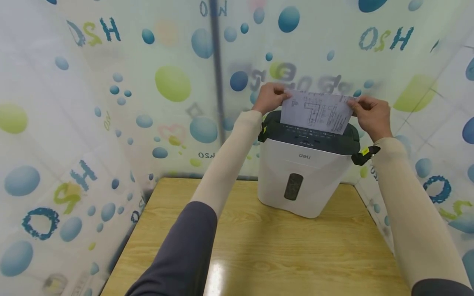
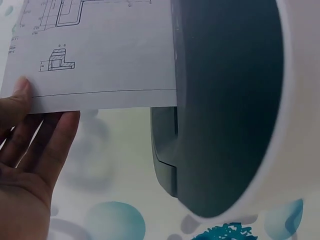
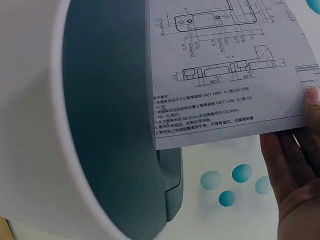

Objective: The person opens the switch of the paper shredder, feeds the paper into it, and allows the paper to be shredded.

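A sheet of paper printed with technical drawings stands upright at the dark top of a white paper shredder. Its lower edge sits at the slot and is hidden there. My left hand pinches the sheet's upper left corner, thumb in front and fingers behind. At the upper right corner, my right hand pinches it the same way. In the left wrist view the paper meets the dark lid. The right wrist view shows printed lines of text on the sheet close to the lid.
The shredder stands near the back of a wooden table. Curtains with bubble and letter prints hang behind and at both sides, close to the table's edges. A dark window marks the shredder's front.
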A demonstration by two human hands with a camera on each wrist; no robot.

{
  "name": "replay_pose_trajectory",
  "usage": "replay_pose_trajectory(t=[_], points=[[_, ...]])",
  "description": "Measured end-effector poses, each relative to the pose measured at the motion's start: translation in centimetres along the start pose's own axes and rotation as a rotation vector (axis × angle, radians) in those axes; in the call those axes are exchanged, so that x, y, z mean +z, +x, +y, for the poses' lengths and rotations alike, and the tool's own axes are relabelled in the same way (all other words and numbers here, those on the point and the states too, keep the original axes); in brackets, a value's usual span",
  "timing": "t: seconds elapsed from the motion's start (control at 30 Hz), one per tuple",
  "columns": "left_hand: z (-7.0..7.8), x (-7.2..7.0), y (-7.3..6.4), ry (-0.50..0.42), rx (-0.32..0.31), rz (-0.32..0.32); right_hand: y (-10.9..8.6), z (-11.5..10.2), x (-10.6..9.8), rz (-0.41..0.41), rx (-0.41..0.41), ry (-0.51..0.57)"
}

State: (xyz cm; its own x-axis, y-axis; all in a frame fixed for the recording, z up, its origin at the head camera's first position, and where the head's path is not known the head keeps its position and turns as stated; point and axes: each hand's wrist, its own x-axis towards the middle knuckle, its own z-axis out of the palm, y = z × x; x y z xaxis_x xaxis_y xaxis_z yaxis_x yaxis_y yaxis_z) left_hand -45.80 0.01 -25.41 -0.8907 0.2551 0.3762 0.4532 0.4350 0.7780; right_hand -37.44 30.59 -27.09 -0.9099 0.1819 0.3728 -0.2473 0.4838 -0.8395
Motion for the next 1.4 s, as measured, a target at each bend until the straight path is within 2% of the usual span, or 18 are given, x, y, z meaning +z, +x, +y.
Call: replay_pose_trajectory(t=[0.17,0.33,0.53,0.73,0.93,1.17,1.4], points=[[-0.4,0.3,-0.2,0.025,-0.02,-0.009,-0.3,0.1,-0.1,-0.061,0.004,-0.09],[-0.8,0.4,-0.1,0.107,-0.021,-0.02,-0.5,0.2,-0.2,-0.121,0.0,-0.193],[-1.3,0.7,-0.1,0.164,-0.02,-0.061,-0.6,0.8,-0.3,-0.181,0.004,-0.27],[-1.8,0.9,-0.4,0.208,-0.045,-0.086,-0.5,1.4,-0.2,-0.219,-0.006,-0.307],[-2.2,0.7,-1.0,0.233,-0.067,-0.132,-0.5,1.8,-0.1,-0.292,0.014,-0.318],[-2.8,0.6,-1.3,0.223,-0.098,-0.158,-0.6,2.1,0.1,-0.337,0.018,-0.37],[-3.0,0.6,-1.5,0.214,-0.073,-0.185,-0.9,2.2,0.2,-0.354,-0.009,-0.414]])
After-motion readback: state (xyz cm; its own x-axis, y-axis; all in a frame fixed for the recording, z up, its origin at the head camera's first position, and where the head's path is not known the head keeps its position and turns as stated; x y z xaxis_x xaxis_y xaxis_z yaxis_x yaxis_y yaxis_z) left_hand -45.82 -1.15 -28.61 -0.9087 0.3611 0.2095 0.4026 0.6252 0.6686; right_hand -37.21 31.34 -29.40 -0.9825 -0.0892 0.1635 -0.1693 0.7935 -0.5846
